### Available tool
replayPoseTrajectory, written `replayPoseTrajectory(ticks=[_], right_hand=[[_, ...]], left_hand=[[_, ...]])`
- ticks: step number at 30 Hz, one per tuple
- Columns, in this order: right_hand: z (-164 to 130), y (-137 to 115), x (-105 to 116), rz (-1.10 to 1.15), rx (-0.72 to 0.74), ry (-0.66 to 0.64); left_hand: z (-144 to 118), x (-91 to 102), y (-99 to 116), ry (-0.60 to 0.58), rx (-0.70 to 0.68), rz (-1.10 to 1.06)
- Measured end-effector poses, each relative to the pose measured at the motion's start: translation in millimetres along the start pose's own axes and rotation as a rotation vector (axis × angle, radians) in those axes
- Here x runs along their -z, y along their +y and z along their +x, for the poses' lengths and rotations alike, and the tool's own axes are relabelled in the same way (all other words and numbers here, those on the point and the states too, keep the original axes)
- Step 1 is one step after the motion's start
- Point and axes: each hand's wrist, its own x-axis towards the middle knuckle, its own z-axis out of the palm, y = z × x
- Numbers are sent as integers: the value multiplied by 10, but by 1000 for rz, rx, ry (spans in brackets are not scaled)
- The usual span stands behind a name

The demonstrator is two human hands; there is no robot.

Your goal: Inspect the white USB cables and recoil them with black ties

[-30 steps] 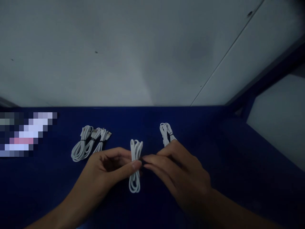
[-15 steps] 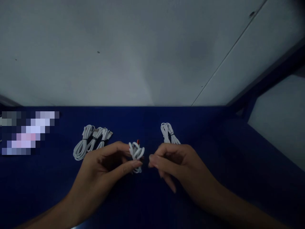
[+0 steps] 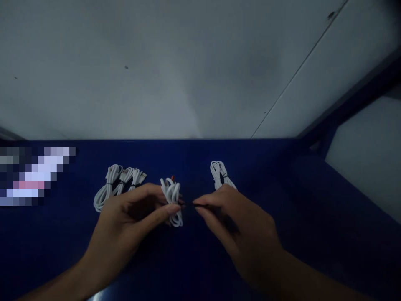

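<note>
My left hand (image 3: 131, 219) pinches a coiled white cable (image 3: 171, 200) around its middle, between thumb and fingers, just above the dark blue table (image 3: 62, 242). A thin dark tie runs from the coil's middle to my right hand (image 3: 238, 221), whose fingertips pinch its end a short way to the right. The cable coil is tilted, with a small red tip at its top.
A pile of bundled white cables (image 3: 117, 186) lies on the table to the left of my hands. One more tied white cable (image 3: 221, 173) lies behind my right hand. A pale wall (image 3: 188, 67) rises behind the table's far edge.
The coil went from hanging long and upright to bunched and tilted in my left hand. My right hand drew back to the right, then pinched the dark tie again.
</note>
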Motion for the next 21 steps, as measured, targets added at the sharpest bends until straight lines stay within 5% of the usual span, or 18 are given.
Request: replayPoseTrajectory(ticks=[6,13,21], right_hand=[[39,25,-6,-12,-28,50],[40,6,11,62,-125,44],[122,0,136,224,-331,-133]], left_hand=[[65,24,-35,-158,85,-173],[66,26,-53,-159,90,-162],[33,33,-21,-121,33,-84]])
